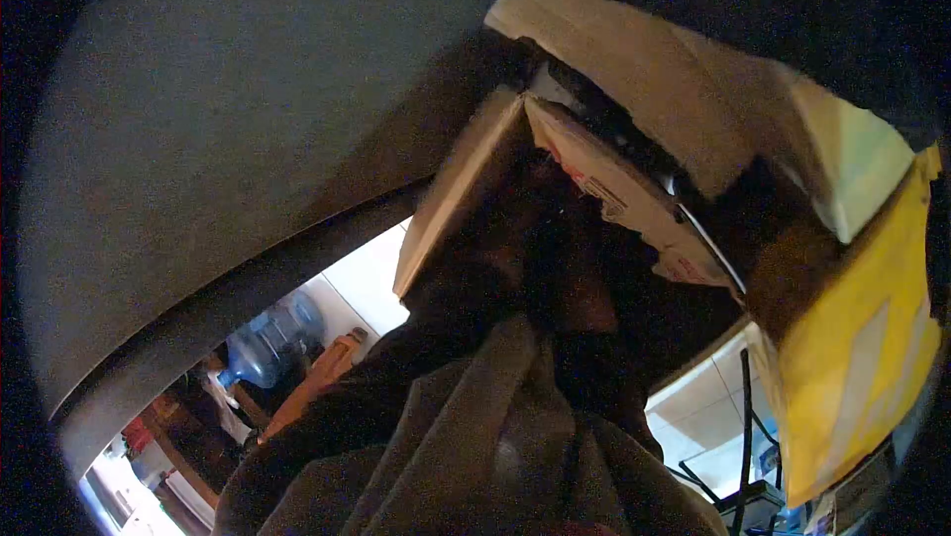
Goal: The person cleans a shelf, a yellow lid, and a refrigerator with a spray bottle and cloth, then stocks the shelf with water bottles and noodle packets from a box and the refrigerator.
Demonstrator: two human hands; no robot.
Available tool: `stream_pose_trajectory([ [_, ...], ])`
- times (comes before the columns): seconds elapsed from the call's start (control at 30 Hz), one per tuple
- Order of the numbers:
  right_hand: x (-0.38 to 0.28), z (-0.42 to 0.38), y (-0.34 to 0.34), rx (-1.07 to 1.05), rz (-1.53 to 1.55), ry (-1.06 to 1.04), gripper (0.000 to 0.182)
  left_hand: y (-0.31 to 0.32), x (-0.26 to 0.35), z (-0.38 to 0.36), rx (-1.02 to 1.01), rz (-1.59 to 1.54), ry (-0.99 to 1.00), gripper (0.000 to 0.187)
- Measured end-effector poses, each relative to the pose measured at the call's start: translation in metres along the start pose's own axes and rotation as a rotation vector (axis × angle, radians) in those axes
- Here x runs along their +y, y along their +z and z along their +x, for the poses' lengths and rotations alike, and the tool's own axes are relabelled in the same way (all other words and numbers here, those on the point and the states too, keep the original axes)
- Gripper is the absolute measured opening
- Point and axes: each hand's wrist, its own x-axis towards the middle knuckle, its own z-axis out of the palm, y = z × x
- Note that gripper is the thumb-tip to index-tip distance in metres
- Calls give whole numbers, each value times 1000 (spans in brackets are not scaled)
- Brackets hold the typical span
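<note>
Cardboard surrounds the dark hollow in the middle of the head view. A long cardboard flap crosses the upper right, and a narrower cardboard edge stands at the left of the hollow. Between them hangs a torn cardboard piece with faint printing. My dark sleeves reach up into the shadow from below. Dim brownish patches there may be my hands, but I cannot make out their fingers or anything held. At the right is a yellow panel with pale stripes, beside the cardboard.
A large dark grey surface fills the upper left. Below its curved edge are a blue water jug and an orange-brown object. Black metal bars stand over light floor tiles at the lower right.
</note>
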Motion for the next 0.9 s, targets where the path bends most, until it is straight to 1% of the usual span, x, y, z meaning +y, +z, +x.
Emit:
stream_pose_trajectory([
  [0.1,8,1,-5,-12,19,7,31,15,-7,0,-24,35,-30,35],
  [0.2,14,-14,-13,-14,34,5,33,14,-12,-9,-71,74,-39,36],
  [0.3,15,-49,-23,-43,56,16,34,-6,-6,-30,-148,131,-24,36],
  [0.37,4,-79,-28,-113,57,35,34,-31,-1,-52,-248,172,2,37],
  [0.43,-15,-122,-40,-228,39,85,35,-68,7,-74,-421,198,39,38],
  [0.47,-31,-150,-40,-313,15,114,35,-90,5,-88,-549,177,69,38],
  [0.53,-55,-199,-62,-508,-46,190,36,-142,3,-124,-774,72,116,39],
  [0.63,-108,-280,-91,-812,-184,257,37,-225,12,-186,-930,-181,162,39],
  [0.7,-163,-340,-111,-1004,-291,189,38,-288,27,-228,-915,-332,212,40],
  [0.77,-264,-457,-138,-1181,-456,-150,41,-357,51,-273,-867,-388,301,40],
  [0.8,-287,-495,-137,-724,-527,-47,44,-388,64,-302,-712,-399,392,43],
  [0.83,-292,-517,-152,-603,-437,-283,52,-397,72,-305,-632,-409,561,47],
  [0.9,-340,-590,-177,-422,-587,-531,52,-413,85,-308,-417,-403,887,56],
])
